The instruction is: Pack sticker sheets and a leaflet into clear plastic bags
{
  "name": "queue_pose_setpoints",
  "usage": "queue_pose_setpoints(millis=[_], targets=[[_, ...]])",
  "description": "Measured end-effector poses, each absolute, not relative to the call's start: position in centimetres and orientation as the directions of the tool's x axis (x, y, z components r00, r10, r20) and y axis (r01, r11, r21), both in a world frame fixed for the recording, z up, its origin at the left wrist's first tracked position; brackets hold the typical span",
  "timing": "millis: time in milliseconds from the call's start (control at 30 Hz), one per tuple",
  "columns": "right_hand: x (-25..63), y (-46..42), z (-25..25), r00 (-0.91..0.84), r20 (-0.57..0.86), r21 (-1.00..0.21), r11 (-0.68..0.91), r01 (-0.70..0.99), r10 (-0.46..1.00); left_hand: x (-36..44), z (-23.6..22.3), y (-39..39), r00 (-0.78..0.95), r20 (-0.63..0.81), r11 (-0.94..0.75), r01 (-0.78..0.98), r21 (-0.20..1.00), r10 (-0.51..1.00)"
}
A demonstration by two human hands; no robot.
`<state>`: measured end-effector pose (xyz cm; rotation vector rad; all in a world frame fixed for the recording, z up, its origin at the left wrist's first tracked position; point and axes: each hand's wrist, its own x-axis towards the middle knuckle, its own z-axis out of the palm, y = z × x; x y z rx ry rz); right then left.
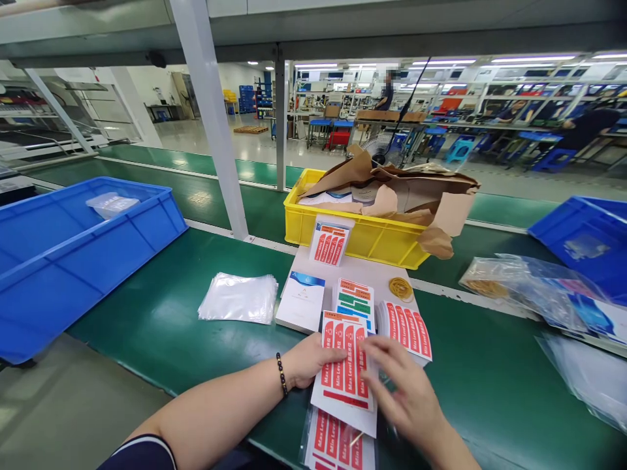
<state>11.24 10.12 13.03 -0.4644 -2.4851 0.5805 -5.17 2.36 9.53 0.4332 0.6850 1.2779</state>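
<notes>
My left hand (309,360) grips a red-and-white label sheet (345,365), its thumb lying across the front. White paper shows under the sheet's lower edge. My right hand (404,385), a little blurred, is at the sheet's right edge with its fingers apart. Below, close to my body, lies a clear bag (337,440) with more red labels in it. Just beyond my hands are a white booklet stack (300,300) with a blue top, a stack of multicoloured label sheets (355,300) and a stack of red label sheets (405,326).
Clear plastic bags (238,298) lie left of the booklets. Rubber bands (400,288) sit on the board. A yellow crate (357,238) holds brown paper, with a label sheet (330,243) leaning on it. Blue crates (98,241) flank the green bench. A post (210,117) rises ahead.
</notes>
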Motion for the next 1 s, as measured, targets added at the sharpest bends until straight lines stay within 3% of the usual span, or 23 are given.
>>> queue_pose_setpoints(millis=[100,167,233,500,633,733,833,933,1000], targets=[[11.3,11.2,12.3,-0.591,0.22,-0.769,0.511,0.385,0.776,-5.0,9.4,2.1,0.212,-0.266,0.338,-0.671,0.66,0.94],[11.2,11.5,12.0,-0.568,0.007,-0.875,0.281,0.395,0.823,-5.0,9.2,2.1,0.248,-0.297,0.385,-0.661,0.644,0.922],[11.1,11.4,11.8,-0.578,-0.114,-0.917,0.138,0.374,0.808,-5.0,9.1,2.1,0.271,-0.323,0.419,-0.668,0.615,0.907],[10.8,11.3,11.9,-0.599,-0.087,-0.966,0.08,0.247,0.796,-5.2,9.3,2.2,0.246,-0.309,0.391,-0.678,0.623,0.919],[10.4,10.9,12.3,-0.592,-0.168,-0.986,-0.118,0.122,0.788,-5.1,9.5,2.0,0.185,-0.225,0.292,-0.617,0.731,0.956],[10.8,11.4,12.6,-0.688,-0.257,-0.959,-0.269,0.092,0.679,-5.5,9.8,1.8,0.193,-0.191,0.258,-0.43,0.865,0.962],[11.9,12.9,12.8,-0.558,-0.213,-0.964,-0.264,-0.011,0.802,-6.1,10.6,1.8,0.161,-0.158,0.168,-0.049,0.985,0.974],[12.5,14.3,12.8,-0.251,-0.091,-0.964,-0.148,-0.219,0.964,-6.7,11.3,1.9,0.1,0.008,-0.046,0.378,0.925,0.995],[12.4,14.5,12.7,-0.174,-0.05,-0.957,-0.097,-0.272,0.984,-6.8,11.6,2.0,0.177,0.129,-0.204,0.521,0.829,0.976]])
